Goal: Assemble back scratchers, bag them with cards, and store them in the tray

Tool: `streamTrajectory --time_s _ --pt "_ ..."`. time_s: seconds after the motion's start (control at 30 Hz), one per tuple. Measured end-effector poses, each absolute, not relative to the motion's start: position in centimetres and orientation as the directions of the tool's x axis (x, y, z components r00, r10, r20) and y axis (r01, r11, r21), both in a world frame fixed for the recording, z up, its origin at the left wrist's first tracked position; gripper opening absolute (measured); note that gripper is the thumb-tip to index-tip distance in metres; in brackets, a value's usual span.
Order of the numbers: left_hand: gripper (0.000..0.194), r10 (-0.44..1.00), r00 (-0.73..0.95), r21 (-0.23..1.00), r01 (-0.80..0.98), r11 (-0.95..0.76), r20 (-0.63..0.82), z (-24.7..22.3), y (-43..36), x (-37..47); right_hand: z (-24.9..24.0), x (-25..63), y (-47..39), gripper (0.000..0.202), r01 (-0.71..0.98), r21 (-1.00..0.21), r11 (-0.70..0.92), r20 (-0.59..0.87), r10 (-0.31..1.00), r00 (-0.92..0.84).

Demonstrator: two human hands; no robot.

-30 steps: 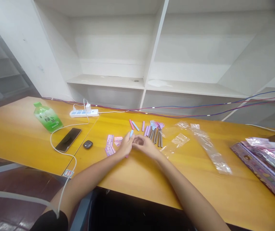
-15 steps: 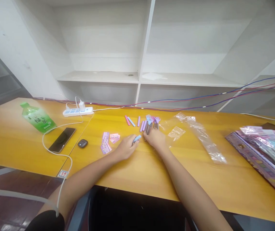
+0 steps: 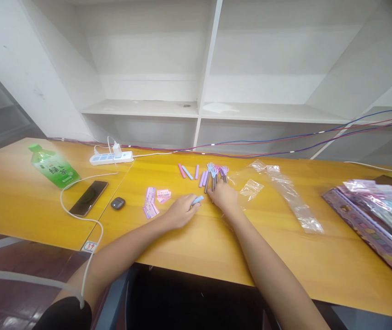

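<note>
My left hand [image 3: 183, 211] is closed around a short light-blue tube [image 3: 198, 200] whose end sticks out past the thumb. To its right, my right hand [image 3: 224, 196] is closed on the dark shafts of small back scratchers [image 3: 213, 171], which have blue, pink and purple hand-shaped heads. The fingertips there are partly hidden. Several purple tubes [image 3: 203, 178] lie just left of the bunch. A pink tube [image 3: 181, 170] and another blue tube [image 3: 187, 172] lie farther left. Small printed purple and pink cards [image 3: 150, 204] rest left of my left hand.
Clear plastic wrappers [image 3: 292, 199] lie to the right, before a pile of packaged items [image 3: 374, 220]. On the left are a green tea bottle [image 3: 55, 167], a phone [image 3: 89, 198], a small black case [image 3: 118, 203] and a power strip [image 3: 111, 158] with a white cable.
My right hand has shifted slightly, and one blue-headed back scratcher now stands a little apart at the left of the bunch. My left hand still holds the blue tube, turned slightly.
</note>
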State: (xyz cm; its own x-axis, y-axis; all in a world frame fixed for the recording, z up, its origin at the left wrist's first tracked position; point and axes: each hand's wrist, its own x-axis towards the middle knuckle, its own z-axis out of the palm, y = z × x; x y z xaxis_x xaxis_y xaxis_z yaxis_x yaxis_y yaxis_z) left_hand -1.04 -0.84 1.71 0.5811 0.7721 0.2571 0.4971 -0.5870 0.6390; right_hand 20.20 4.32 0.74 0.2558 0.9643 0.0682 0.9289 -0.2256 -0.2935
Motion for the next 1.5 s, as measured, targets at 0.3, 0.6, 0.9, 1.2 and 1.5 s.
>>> streamTrajectory --time_s 0.3,0.6,0.9,1.2,1.5 --pt "0.026 0.783 0.572 0.682 0.474 -0.557 0.242 2.0 -0.9 -1.0 0.1 21.1 5.1 0.024 0.905 -0.364 -0.222 0.154 0.943 0.294" --pt "0.033 0.848 0.456 0.757 0.443 -0.481 0.271 1.5 0.2 -1.7 1.9 21.1 4.0 0.023 0.585 -0.809 0.052 0.277 0.912 0.302" --pt "0.038 0.843 0.45 0.74 0.452 -0.498 0.293 1.4 0.6 -1.6 2.6 20.0 3.1 0.044 -0.006 -0.96 0.282 0.27 0.926 0.265" --pt "0.035 0.852 0.428 0.701 0.507 -0.502 0.3 2.1 0.6 -1.8 2.3 19.7 2.8 0.052 0.024 -0.958 0.285 0.284 0.936 0.21" --pt "0.037 0.864 0.366 0.683 0.532 -0.5 0.347 2.1 1.1 -2.3 0.9 20.0 3.6 0.05 -0.042 -0.953 0.3 0.296 0.952 0.076"
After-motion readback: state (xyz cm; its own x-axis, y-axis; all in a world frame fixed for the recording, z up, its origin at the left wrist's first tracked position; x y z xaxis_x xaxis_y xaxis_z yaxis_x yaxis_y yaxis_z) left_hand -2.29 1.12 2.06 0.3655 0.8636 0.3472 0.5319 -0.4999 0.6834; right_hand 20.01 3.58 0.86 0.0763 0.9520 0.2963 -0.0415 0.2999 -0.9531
